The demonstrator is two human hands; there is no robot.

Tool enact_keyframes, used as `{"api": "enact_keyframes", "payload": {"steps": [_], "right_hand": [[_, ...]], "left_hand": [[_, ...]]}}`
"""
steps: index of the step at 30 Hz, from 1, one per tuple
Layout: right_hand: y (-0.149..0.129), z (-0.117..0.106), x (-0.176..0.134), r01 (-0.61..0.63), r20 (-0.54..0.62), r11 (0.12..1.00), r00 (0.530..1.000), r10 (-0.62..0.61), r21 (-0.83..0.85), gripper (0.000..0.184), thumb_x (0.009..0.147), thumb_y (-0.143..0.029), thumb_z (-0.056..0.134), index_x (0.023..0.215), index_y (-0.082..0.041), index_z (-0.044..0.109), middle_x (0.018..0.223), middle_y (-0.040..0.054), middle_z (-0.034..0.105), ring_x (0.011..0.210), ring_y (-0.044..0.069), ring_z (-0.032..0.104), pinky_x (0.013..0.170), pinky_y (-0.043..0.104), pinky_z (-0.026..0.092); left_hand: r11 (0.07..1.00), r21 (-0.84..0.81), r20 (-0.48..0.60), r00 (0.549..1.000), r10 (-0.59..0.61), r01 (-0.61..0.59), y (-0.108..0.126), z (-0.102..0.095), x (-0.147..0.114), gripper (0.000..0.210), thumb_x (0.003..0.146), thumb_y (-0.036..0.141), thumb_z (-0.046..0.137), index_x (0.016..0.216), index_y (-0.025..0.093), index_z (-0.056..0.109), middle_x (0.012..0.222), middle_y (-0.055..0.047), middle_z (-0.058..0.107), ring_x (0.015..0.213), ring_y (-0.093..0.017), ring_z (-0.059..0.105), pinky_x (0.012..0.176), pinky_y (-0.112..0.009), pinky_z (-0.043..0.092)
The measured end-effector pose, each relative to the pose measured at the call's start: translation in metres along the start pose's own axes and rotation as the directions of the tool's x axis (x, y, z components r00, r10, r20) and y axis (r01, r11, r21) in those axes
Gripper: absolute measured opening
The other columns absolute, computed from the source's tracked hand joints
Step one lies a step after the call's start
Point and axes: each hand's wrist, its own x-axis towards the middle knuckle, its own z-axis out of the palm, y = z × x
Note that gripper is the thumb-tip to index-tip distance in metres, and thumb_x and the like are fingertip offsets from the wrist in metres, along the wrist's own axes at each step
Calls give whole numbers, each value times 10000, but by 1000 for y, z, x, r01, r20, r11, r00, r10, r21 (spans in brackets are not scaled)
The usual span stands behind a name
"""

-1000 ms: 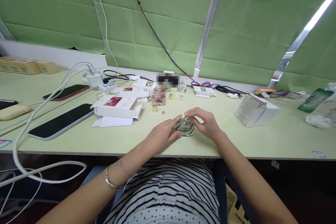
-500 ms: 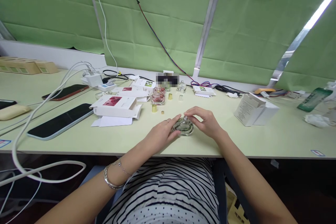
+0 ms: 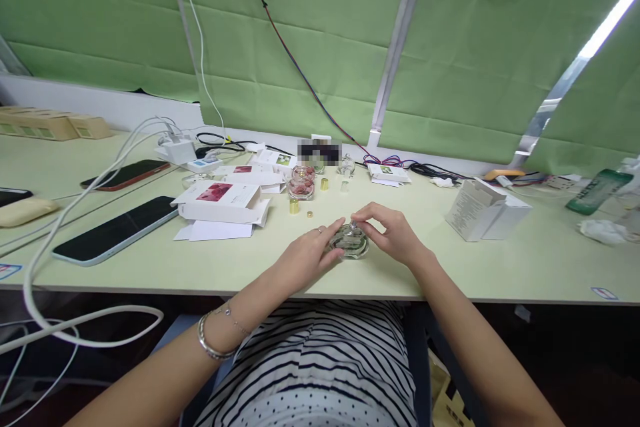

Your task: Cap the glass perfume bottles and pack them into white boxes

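Note:
A clear glass perfume bottle (image 3: 351,245) rests on the table close to the front edge. My left hand (image 3: 314,250) grips its left side, thumb in front and fingers behind. At the bottle's silvery neck (image 3: 354,225), the thumb and fingers of my right hand (image 3: 387,230) are closed in a pinch; the fingertips partly cover it. Beyond my hands lie a small gold ring (image 3: 310,214) and a gold cap (image 3: 294,207). Just behind them stands a glass bottle with reddish contents (image 3: 301,187).
Opened white cartons (image 3: 220,203) and a large phone (image 3: 117,230) lie to the left, with a white cable (image 3: 35,280) looping over the edge. White boxes (image 3: 480,210) stand at right. A green bottle (image 3: 600,190) is farther right. Black cables (image 3: 435,172) run along the wall.

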Motion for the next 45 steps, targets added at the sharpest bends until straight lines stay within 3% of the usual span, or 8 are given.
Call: {"api": "enact_keyframes", "payload": {"steps": [13, 26, 30, 37, 45], "right_hand": [[-15, -3, 3, -77, 45, 985, 995, 85, -156, 111, 839, -142, 467, 890, -182, 557, 819, 53, 619, 763, 161, 591, 680, 292, 479], [-37, 4, 7, -182, 20, 896, 978, 207, -404, 97, 842, -122, 446, 816, -182, 518, 792, 67, 596, 726, 186, 561, 653, 313, 451], [-38, 1, 8, -165, 51, 909, 979, 199, -382, 110, 843, -110, 449, 786, -180, 512, 771, 55, 581, 721, 177, 547, 644, 297, 441], [-26, -6, 6, -180, 81, 964, 977, 199, -197, 111, 847, -120, 473, 818, -195, 549, 794, 31, 620, 734, 150, 576, 655, 267, 447], [-32, -5, 7, -131, 109, 938, 979, 174, -321, 157, 867, -112, 426, 818, -189, 554, 789, 43, 601, 731, 155, 549, 644, 274, 430]], "left_hand": [[1000, 5, 15, 1000, -20, 20, 3, -2, 0, 556, 873, 321, 459, 1380, 219, 258, 1078, -94, 597, 905, -214, 580, 786, -343, 460], [1000, -18, 2, 1000, -9, 9, 3, -2, 0, 549, 873, 317, 453, 1377, 201, 271, 1066, -94, 608, 882, -208, 591, 787, -339, 461], [1000, -13, 5, 1000, -12, 12, 3, -3, 0, 551, 872, 307, 457, 1379, 205, 270, 1072, -97, 608, 914, -217, 584, 797, -351, 461], [999, -24, 29, 999, -28, 29, 7, -6, 0, 564, 867, 291, 466, 1385, 210, 259, 1141, -107, 583, 958, -219, 575, 820, -349, 455], [999, -20, 29, 999, -29, 29, 6, -6, 0, 575, 867, 311, 459, 1392, 229, 239, 1072, -86, 610, 911, -210, 588, 797, -341, 459]]}}
